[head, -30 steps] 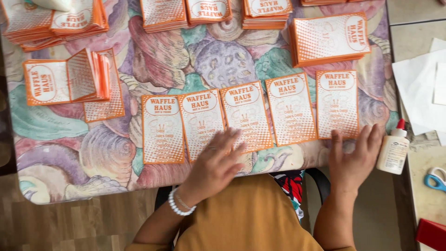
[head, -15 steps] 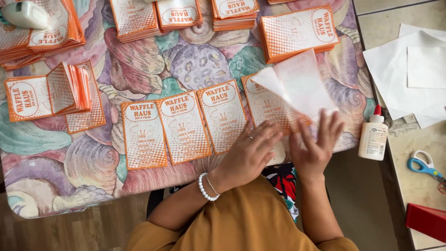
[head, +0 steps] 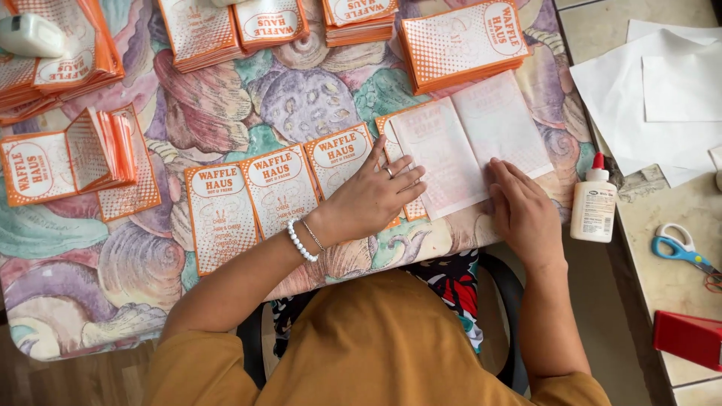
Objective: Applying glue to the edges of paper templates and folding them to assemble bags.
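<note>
Taking the glue bottle (head: 593, 201) at the table's right edge as landmark, everything in hand lies to its left. Farthest left sits a row of orange-and-white printed cards (head: 280, 188), face up and edge to edge. Next, the left hand (head: 372, 197) lies flat, fingers slightly spread, on the left half of a flipped sheet (head: 470, 141) that shows its pale back; it clamps nothing, only presses. The right hand (head: 524, 213), just left of the bottle, rests with its fingers together on the sheet's lower right corner. With only flat palms pinning it, the sheet could slide or skew on the patterned cloth (head: 113, 271), and a sweeping left wrist might nudge the neighbouring cards out of line. The right elbow could also knock the bottle, which stands close to the table edge.
</note>
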